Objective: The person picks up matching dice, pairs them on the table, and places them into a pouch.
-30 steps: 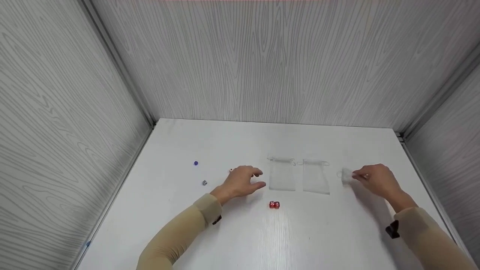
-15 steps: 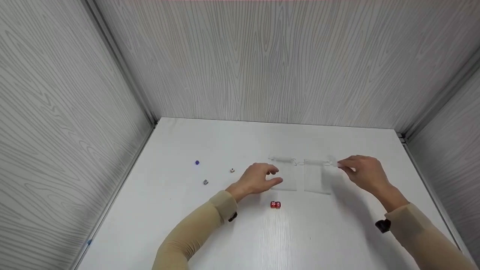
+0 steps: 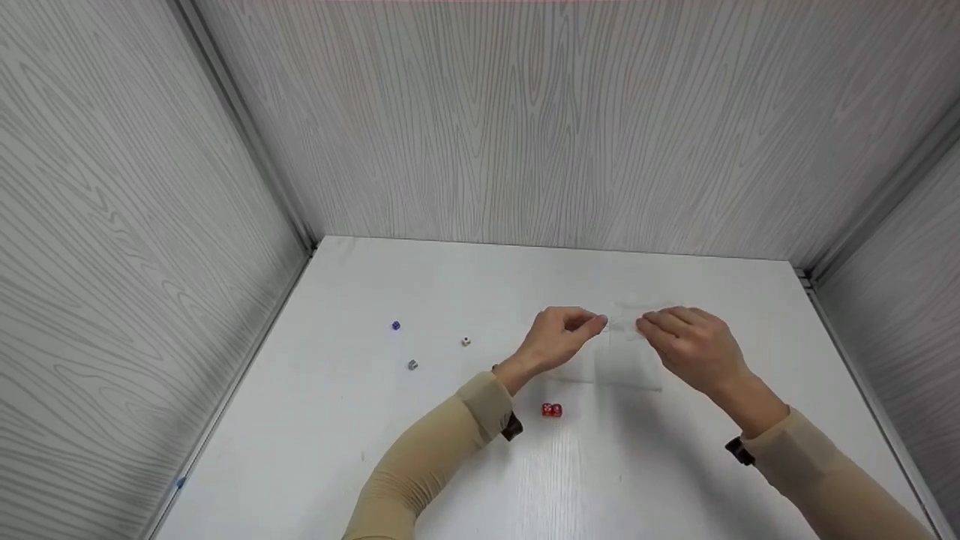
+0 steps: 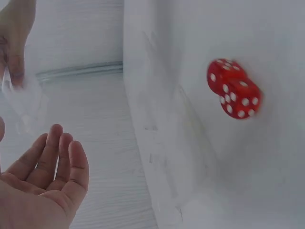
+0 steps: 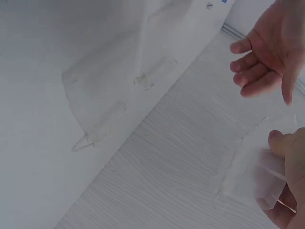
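The right hand (image 3: 694, 349) pinches a translucent bag (image 5: 240, 174) between thumb and fingers, raised above the tabletop (image 3: 465, 480); the left hand (image 3: 556, 339) is just beside it, fingers loosely bent and thumb apart from them. Two similar bags (image 5: 102, 83) lie flat below, with two red dice (image 3: 547, 409) touching nearby.

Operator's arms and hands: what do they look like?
Left hand and right hand: bare, no gloves. Left sleeve and right sleeve: long, tan, wide cuffs; the left one creases near the elbow. A small black device shows by each cuff. No cables visible.
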`<state>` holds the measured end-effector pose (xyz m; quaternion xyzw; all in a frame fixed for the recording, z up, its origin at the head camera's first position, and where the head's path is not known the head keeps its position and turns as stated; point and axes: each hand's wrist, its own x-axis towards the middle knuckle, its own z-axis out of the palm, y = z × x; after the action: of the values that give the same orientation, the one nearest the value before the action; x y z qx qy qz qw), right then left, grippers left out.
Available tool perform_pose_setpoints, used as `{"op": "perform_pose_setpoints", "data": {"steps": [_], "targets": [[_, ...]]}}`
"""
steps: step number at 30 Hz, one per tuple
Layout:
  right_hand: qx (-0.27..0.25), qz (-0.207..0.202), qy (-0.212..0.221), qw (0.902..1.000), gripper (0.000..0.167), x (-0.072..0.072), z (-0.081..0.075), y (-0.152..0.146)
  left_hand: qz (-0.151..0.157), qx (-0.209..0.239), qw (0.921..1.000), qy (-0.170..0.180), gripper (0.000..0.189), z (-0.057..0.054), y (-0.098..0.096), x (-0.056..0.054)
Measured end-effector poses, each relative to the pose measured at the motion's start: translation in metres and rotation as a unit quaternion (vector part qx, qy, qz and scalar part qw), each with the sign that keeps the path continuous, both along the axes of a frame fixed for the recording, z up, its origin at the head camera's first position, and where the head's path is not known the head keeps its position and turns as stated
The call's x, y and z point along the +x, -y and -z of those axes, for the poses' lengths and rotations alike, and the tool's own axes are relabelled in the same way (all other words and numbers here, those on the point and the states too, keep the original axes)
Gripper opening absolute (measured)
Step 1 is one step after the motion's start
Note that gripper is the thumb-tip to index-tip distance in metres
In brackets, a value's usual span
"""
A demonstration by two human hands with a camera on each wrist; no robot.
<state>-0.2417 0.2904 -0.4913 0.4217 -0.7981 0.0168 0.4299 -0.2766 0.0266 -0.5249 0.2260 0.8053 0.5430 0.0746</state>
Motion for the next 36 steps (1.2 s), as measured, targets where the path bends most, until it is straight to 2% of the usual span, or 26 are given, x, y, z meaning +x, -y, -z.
{"op": "perform_pose_setpoints", "data": {"steps": [2, 3, 7, 12, 16, 19, 21, 23, 25, 27, 28, 32, 34, 36], "targets": [[0.020, -0.005, -0.031, 0.9993, 0.008, 0.000, 0.001, 0.006, -0.005, 0.034, 0.9991, 0.026, 0.038, -0.002, -0.006, 0.000], [0.027, -0.008, -0.045, 0.9986, 0.007, 0.000, 0.001, 0.010, -0.007, 0.049, 0.9982, 0.034, 0.036, -0.003, -0.008, -0.001], [0.046, -0.015, -0.087, 0.9950, 0.035, 0.000, 0.005, 0.020, -0.019, 0.092, 0.9948, 0.040, 0.030, -0.005, -0.013, 0.000], [0.043, -0.022, -0.103, 0.9935, 0.040, 0.000, 0.012, 0.027, -0.038, 0.111, 0.9931, 0.009, 0.025, -0.007, -0.014, 0.000], [0.039, -0.031, -0.091, 0.9946, 0.038, 0.000, 0.015, 0.029, -0.047, 0.105, 0.9932, -0.021, 0.025, -0.007, -0.012, -0.001], [0.020, -0.048, -0.058, 0.9970, 0.036, 0.000, 0.015, 0.029, -0.051, 0.100, 0.9929, -0.040, 0.024, -0.008, -0.009, -0.001], [-0.017, -0.066, -0.027, 0.9973, 0.036, 0.000, 0.016, 0.029, -0.052, 0.098, 0.9923, -0.056, 0.022, -0.010, -0.006, -0.002], [-0.081, -0.082, 0.015, 0.9933, 0.033, 0.001, 0.017, 0.029, -0.055, 0.096, 0.9910, -0.075, 0.021, -0.012, -0.002, -0.002], [-0.164, -0.087, 0.063, 0.9807, 0.021, 0.001, 0.019, 0.028, -0.059, 0.095, 0.9892, -0.095, 0.019, -0.016, 0.003, -0.002], [-0.250, -0.076, 0.121, 0.9576, 0.007, 0.001, 0.020, 0.028, -0.063, 0.096, 0.9867, -0.114, 0.017, -0.019, 0.009, -0.002], [-0.289, -0.066, 0.153, 0.9426, 0.000, 0.002, 0.021, 0.028, -0.064, 0.097, 0.9855, -0.123, 0.016, -0.021, 0.012, -0.002], [-0.396, -0.015, 0.285, 0.8727, 0.015, 0.003, 0.023, 0.030, -0.058, 0.097, 0.9816, -0.154, 0.016, -0.025, 0.022, -0.001], [-0.428, -0.008, 0.334, 0.8399, 0.016, 0.003, 0.023, 0.032, -0.052, 0.088, 0.9811, -0.164, 0.016, -0.025, 0.026, -0.001], [-0.452, -0.019, 0.363, 0.8147, 0.014, 0.001, 0.023, 0.034, -0.046, 0.077, 0.9813, -0.170, 0.016, -0.024, 0.029, 0.000]]}}
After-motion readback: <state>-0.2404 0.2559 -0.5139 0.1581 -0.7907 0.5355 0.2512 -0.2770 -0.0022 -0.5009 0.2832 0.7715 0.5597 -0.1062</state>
